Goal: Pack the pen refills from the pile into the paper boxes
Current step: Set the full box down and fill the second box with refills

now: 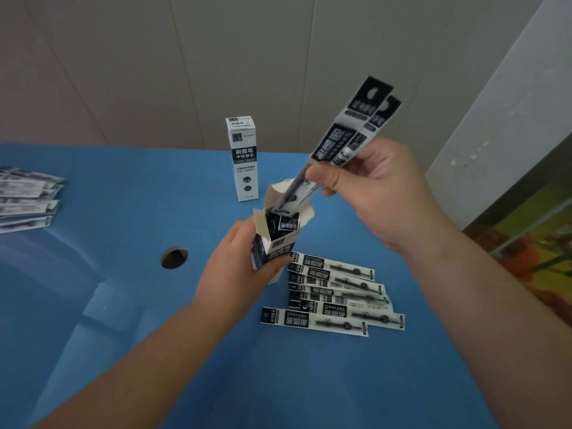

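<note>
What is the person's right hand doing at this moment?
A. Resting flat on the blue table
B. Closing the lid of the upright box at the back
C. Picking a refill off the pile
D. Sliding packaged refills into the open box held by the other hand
D: the right hand pinches packaged refills whose lower ends enter the open box gripped by the left hand.

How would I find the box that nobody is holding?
Look at the blue table and go to its far edge, by the pale wall. A tall white closed box stands upright there, alone, with dark print down its front. The other box, the open box, is gripped by the left hand while the right hand slides refills in.
</note>
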Available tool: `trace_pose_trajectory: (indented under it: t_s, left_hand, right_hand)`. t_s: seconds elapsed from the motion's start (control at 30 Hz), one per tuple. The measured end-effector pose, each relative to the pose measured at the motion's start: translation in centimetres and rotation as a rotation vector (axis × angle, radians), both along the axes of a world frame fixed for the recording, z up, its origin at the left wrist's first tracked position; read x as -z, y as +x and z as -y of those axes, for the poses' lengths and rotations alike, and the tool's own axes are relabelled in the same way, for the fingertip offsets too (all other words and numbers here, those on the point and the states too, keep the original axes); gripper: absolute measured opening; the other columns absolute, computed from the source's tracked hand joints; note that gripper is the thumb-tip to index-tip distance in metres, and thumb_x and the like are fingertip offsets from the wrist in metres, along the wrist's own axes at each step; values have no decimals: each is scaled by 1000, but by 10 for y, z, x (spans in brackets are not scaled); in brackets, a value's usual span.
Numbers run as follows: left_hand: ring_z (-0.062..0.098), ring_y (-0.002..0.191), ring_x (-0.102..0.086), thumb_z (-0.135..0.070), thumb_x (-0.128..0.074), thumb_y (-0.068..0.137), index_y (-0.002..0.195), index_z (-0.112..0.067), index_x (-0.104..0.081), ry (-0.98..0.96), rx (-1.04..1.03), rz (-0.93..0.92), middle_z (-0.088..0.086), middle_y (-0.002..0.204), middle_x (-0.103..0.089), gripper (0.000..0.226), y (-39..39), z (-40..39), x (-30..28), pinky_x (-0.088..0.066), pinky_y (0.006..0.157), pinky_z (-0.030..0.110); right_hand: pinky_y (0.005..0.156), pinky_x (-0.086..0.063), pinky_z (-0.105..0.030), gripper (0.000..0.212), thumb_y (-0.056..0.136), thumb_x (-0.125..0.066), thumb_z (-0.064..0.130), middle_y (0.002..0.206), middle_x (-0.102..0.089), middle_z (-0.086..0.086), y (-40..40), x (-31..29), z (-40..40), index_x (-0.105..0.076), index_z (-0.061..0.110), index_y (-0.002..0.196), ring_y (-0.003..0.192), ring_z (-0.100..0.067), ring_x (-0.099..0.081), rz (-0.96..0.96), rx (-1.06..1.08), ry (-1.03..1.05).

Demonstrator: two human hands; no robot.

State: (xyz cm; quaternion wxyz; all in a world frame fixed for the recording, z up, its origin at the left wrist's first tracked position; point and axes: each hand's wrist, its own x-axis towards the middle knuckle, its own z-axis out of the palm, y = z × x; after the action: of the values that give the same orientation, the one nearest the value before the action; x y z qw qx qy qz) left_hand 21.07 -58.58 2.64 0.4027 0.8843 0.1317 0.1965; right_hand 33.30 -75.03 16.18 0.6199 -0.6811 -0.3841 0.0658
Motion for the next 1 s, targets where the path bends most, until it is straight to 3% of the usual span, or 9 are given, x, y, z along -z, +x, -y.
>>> trace_pose_trajectory:
  t_s: [0.1,0.2,0.3,0.43,0.57,0.7,0.8,0.9,1.0]
  left_hand:
    - [-15,102,-52,-44,-83,82,119,-49,-49,11,-2,1,-38,113,-50,50,1,-1,1,-43,77,14]
    - [-16,102,-52,-45,-83,82,120,-50,-49,18,-3,6,-40,112,-50,52,1,-1,2,-43,76,13]
    - [-16,103,-53,-44,-84,81,120,-51,-48,19,-5,5,-41,111,-50,53,1,-1,2,-41,75,12]
    - [-21,101,-51,-46,-82,81,118,-51,-46,46,0,6,-46,113,-46,52,1,1,2,-37,71,10]
    - [-21,102,-51,-44,-82,82,119,-53,-46,42,0,6,-45,113,-47,52,2,1,1,-37,72,9]
    - [-20,99,-51,-52,-77,80,117,-54,-46,11,-1,14,-38,106,-51,49,3,0,-2,-38,72,10]
    - [-7,97,-54,-50,-80,81,118,-53,-46,26,-5,10,-34,105,-52,50,2,0,-2,-39,73,10]
    - [-1,100,-54,-45,-81,81,118,-50,-48,31,-1,15,-27,106,-53,50,1,1,1,-42,76,13]
    - [-3,99,-53,-43,-82,81,117,-50,-48,32,5,18,-27,105,-53,50,2,2,1,-41,76,12]
  right_hand:
    - [71,-54,-32,11,72,-78,45,87,-77,10,5,0,-7,-76,43,83,76,-14,-69,26,-49,-139]
    - [79,-54,-27,11,74,-82,37,87,-76,14,9,4,-13,-76,42,82,86,-11,-71,90,-115,-320]
    - [76,-47,-15,14,77,-84,32,88,-74,26,12,8,-18,-77,41,82,84,8,-67,137,-91,-467]
    - [64,-44,-5,9,76,-84,37,83,-72,26,14,11,-19,-78,36,83,78,10,-65,139,-6,-540]
    - [74,-51,-23,11,79,-82,31,87,-76,11,3,15,-28,-80,30,90,81,-1,-67,231,-48,-683]
    - [55,-40,-16,18,76,-81,48,74,-64,31,4,5,-21,-74,40,89,67,3,-59,279,-5,-660]
    - [48,-32,-14,11,81,-74,48,73,-59,39,3,-8,-17,-73,39,87,59,2,-51,385,-2,-574]
    - [59,-40,-19,8,88,-71,39,75,-67,23,-1,-5,-25,-77,33,90,69,6,-56,480,-41,-745]
    - [73,-51,-34,12,91,-66,31,88,-72,9,-5,-1,-32,-77,31,96,87,-13,-64,540,-17,-934]
